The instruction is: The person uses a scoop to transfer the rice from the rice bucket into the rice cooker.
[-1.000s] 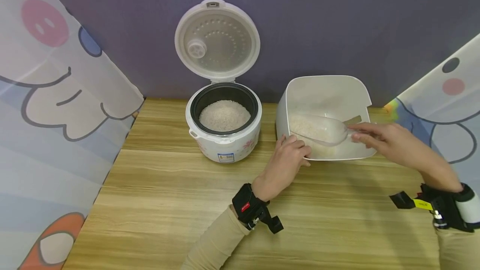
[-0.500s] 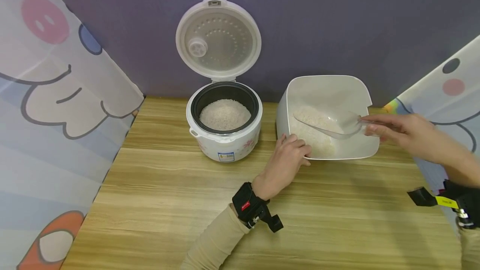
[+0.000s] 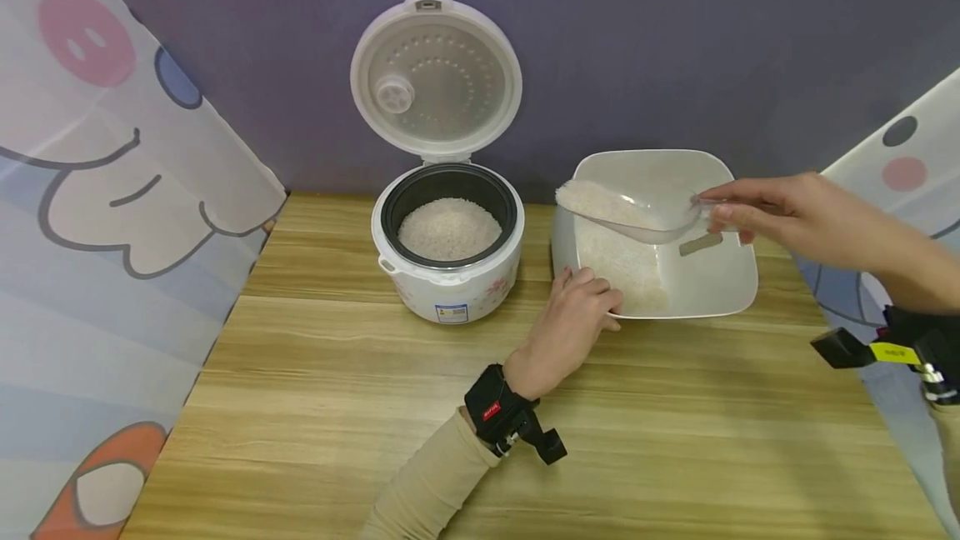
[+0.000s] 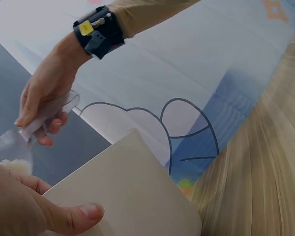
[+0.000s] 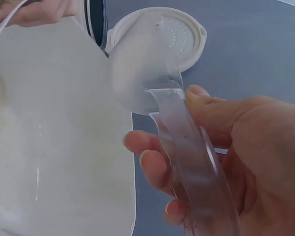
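Note:
My right hand (image 3: pixel 787 215) grips the handle of a clear plastic scoop (image 3: pixel 660 233), whose bowl is heaped with white rice (image 3: pixel 600 200). The scoop hangs over a white bin (image 3: pixel 708 286), its tip by the bin's left rim. In the right wrist view, the fingers curl round the scoop handle (image 5: pixel 191 157). My left hand (image 3: pixel 570 319) holds the bin's front left rim; the left wrist view shows its thumb (image 4: pixel 78 216) over the wall. More rice (image 3: pixel 622 269) lies in the bin. To the left, a rice cooker (image 3: pixel 450 290) stands with rice (image 3: pixel 450 229) in its dark inner pot.
The cooker's lid (image 3: pixel 438 77) stands raised at the back, near a grey-purple wall (image 3: pixel 637 40). Cartoon-printed cloth (image 3: pixel 90 232) borders the left and right sides. The wooden table (image 3: pixel 315 407) extends in front of the cooker and bin.
My right hand has raised the scoop out of the rice in the bin and brought its loaded tip up to the left rim. My left hand stays on the bin.

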Motion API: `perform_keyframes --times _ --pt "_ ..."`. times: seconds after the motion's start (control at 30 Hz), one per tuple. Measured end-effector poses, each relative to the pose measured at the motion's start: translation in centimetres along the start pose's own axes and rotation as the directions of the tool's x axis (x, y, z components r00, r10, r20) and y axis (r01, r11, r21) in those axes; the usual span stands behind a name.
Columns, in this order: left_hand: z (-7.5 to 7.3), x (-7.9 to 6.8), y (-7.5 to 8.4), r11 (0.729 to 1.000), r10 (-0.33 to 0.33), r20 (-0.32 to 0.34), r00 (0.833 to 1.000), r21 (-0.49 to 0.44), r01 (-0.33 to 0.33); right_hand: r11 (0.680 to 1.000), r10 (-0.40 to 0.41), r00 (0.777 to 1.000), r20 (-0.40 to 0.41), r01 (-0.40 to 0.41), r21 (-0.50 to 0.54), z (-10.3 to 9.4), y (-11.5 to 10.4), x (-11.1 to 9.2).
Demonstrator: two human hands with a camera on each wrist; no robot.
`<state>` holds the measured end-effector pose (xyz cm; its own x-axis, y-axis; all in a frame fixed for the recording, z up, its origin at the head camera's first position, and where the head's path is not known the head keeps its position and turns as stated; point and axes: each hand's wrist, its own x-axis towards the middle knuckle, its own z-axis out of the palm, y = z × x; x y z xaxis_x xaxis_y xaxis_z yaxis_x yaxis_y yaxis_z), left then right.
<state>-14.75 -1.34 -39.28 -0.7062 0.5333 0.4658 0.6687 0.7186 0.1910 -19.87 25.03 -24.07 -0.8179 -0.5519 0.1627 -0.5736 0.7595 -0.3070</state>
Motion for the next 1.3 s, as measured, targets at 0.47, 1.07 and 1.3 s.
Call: perform_keyframes --times 0.47,1.07,1.3 --pt "-0.1 -0.1 0.4 1.0 -0.005 0.015 1.0 -0.023 0.006 0.99 -0.03 0.968 0.25 0.063 -0.123 -1.9 -4.4 8.9" --pt "-0.2 -0.3 0.5 1.0 -0.016 0.007 1.0 -0.014 0.016 0.886 -0.104 0.967 0.232 0.196 -0.42 -1.6 -9.1 13.2" --pt "0.0 -0.4 0.5 1.0 -0.025 0.012 1.0 -0.019 0.025 0.826 -0.268 0.957 0.109 0.287 -0.484 -0.9 -10.6 13.3"
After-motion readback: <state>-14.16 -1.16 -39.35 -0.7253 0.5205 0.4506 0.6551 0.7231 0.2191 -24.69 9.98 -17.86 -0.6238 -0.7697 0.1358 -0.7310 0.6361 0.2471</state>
